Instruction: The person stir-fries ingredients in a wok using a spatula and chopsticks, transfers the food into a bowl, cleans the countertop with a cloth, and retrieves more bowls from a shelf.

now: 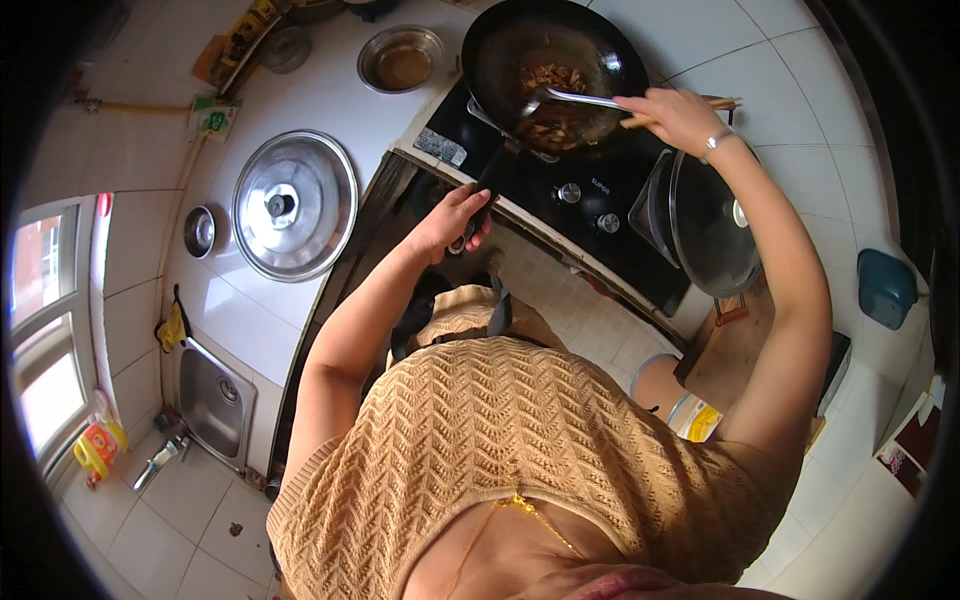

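My left hand is closed around the black handle of a wok, which rests over a burner of the black gas stove. My right hand grips a metal spatula and also has wooden chopsticks, whose ends stick out on both sides of the fist. The spatula's head is down inside the wok, among pieces of browned food. Which food it is I cannot tell. Right of the wok, a dark round lid or covered pan sits over the second burner, below my right forearm.
Left on the white counter lie a large steel lid, a small metal bowl and a metal basin with brownish contents. A steel sink is at lower left. A teal container stands far right.
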`<state>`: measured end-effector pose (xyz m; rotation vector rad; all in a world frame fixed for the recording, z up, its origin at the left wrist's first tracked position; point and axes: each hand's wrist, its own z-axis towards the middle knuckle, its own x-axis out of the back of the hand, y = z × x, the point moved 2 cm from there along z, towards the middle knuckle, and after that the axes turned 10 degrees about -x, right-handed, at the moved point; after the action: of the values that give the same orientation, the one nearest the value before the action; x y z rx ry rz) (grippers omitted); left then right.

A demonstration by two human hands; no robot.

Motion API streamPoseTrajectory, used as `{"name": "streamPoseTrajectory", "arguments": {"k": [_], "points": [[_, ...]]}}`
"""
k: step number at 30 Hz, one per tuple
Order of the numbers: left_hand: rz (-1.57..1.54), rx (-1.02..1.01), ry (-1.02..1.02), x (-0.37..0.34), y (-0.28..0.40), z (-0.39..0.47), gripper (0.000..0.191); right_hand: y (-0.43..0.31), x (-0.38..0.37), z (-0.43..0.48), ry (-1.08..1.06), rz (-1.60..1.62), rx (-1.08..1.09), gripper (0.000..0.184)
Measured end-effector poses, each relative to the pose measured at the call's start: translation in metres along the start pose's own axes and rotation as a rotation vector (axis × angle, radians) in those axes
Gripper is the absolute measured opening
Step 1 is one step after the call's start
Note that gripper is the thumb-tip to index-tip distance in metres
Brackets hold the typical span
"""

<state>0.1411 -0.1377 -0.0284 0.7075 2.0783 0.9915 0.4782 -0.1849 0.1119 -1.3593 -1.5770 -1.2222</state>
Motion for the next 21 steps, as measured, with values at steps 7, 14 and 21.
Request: {"name": "streamPoseTrajectory", "arguments": {"k": [7,14,21], "points": [[-0.024,0.021,-0.008,0.004,-0.002,0.006,0.030,0.039,0.037,-0.069,-0.046,0.235,-0.130,0.033],[-0.016,0.006,-0.041,0.004,-0.005,0.007,0.024,-0.003,0.014,-0.014,-0.105,0.124,-0.220,0.020],[0.014,0.010,-0.008,0.008,0.002,0.002,0.025,0.019,0.075,-0.008,-0.355,-0.146,-0.196,0.018]]}}
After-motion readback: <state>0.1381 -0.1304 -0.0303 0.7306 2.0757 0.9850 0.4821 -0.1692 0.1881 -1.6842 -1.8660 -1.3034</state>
